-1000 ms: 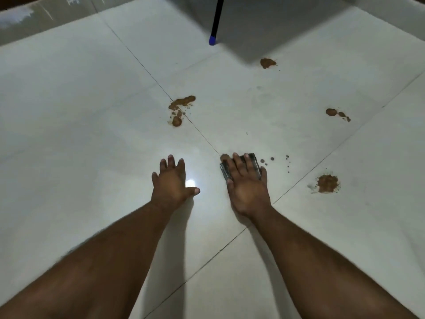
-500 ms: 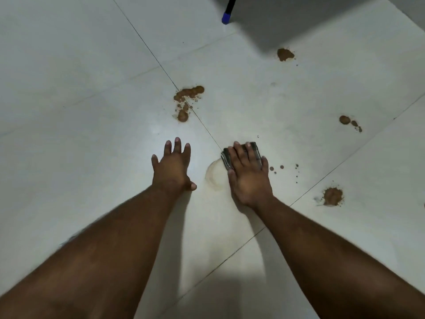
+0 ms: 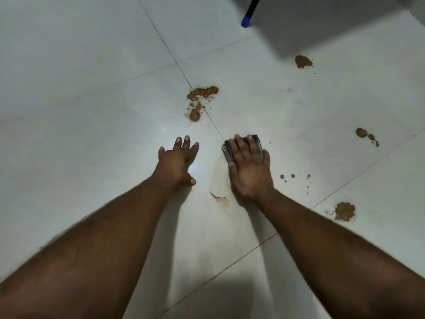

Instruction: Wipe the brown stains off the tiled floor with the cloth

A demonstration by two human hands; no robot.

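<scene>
I see my right hand (image 3: 249,171) with flat fingers hiding most of the cloth (image 3: 228,151), my left hand (image 3: 177,163) spread flat on the floor (image 3: 92,111).

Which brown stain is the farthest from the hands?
The single round brown stain at the shadow's edge, near the blue-tipped pole. Every other stain lies closer.

An indoor room, most likely in a home: the glossy white tiled floor (image 3: 92,65) of large square tiles with thin dark grout lines mirrors a ceiling light as a bright spot. A slim black pole with a blue tip (image 3: 247,19) stands on it. Brown muddy stains (image 3: 200,100) dot the tiles.
</scene>
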